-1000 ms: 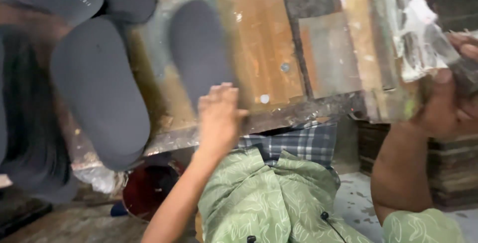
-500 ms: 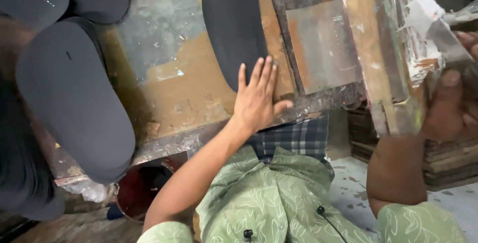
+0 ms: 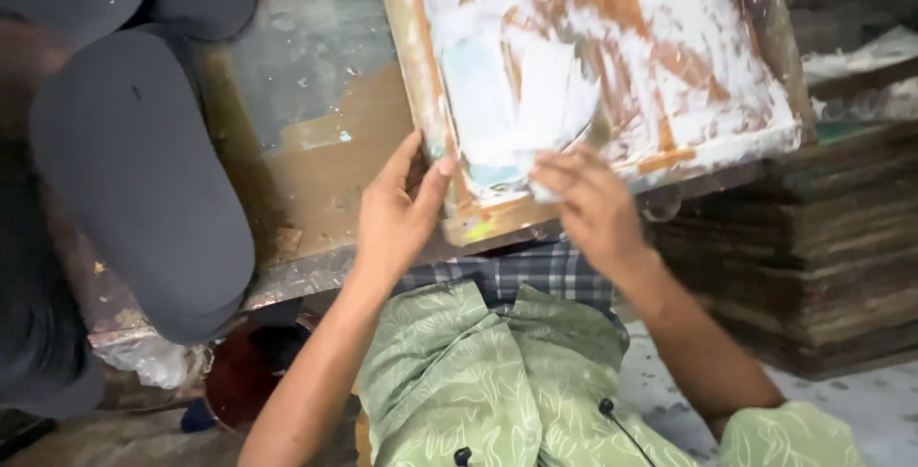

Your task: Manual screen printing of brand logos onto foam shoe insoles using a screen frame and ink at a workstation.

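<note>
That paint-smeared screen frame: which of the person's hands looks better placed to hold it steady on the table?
Probably the left hand. It already grips the wooden side bar at the near corner of the screen frame, thumb over the top. The right hand rests its fingertips on the white-smeared mesh, seemingly around a blurred tool.

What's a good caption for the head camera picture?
Both hands, left hand and right hand, on a paint-smeared printing frame.

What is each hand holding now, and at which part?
The left hand grips the paint-smeared wooden-framed printing screen at its near left corner. The right hand presses its near edge; grip unclear.
</note>
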